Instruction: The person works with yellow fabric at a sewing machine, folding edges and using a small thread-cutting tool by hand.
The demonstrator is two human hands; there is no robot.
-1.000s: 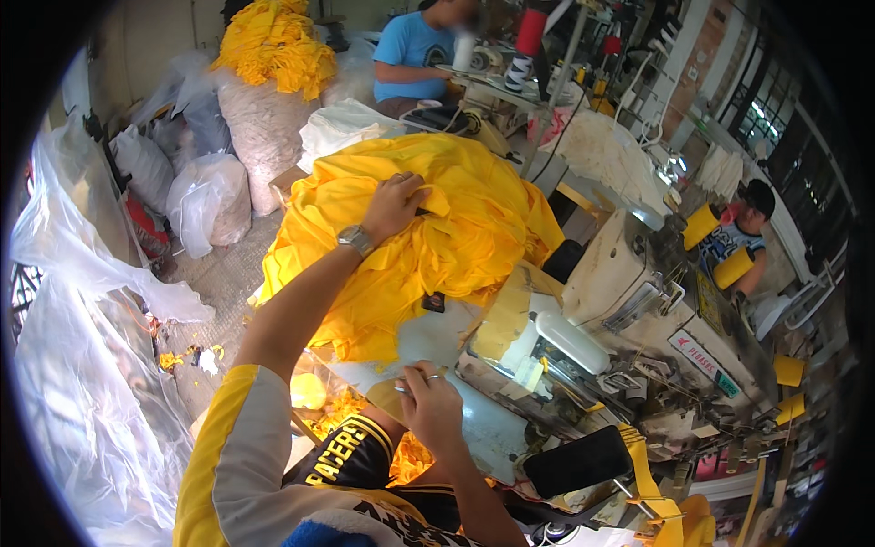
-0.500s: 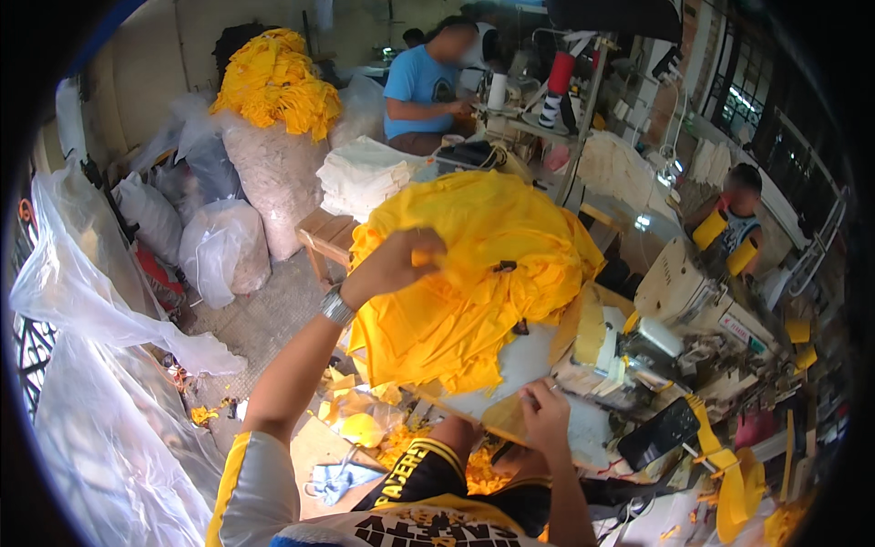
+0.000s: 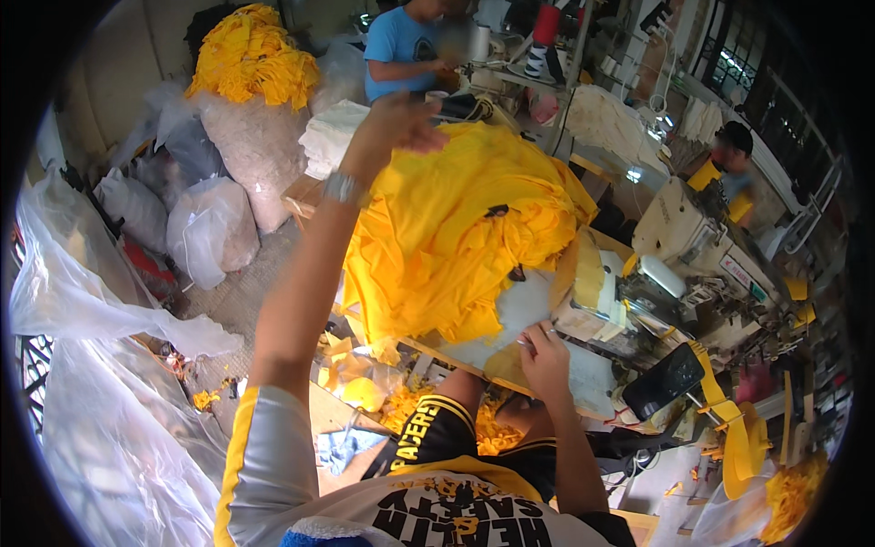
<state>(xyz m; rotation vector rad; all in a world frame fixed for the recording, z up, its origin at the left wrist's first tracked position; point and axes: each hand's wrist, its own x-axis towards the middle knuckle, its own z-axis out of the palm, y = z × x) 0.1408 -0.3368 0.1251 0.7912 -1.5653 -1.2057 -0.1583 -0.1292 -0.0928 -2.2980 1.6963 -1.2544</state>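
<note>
Nearest the body: right hand point(image 3: 544, 357) on the white sewing table point(image 3: 510, 314), pinching a small item too tiny to identify. Beyond: left hand point(image 3: 394, 128) gripping the yellow garment pile point(image 3: 456, 237); lift evenly, avoid snagging. Far: sewing machine point(image 3: 702, 246), needle area indistinct.

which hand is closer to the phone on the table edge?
Right. The right hand rests on the sewing table just left of the black phone, not touching it. The left hand is raised far off, on top of the yellow fabric pile.
</note>
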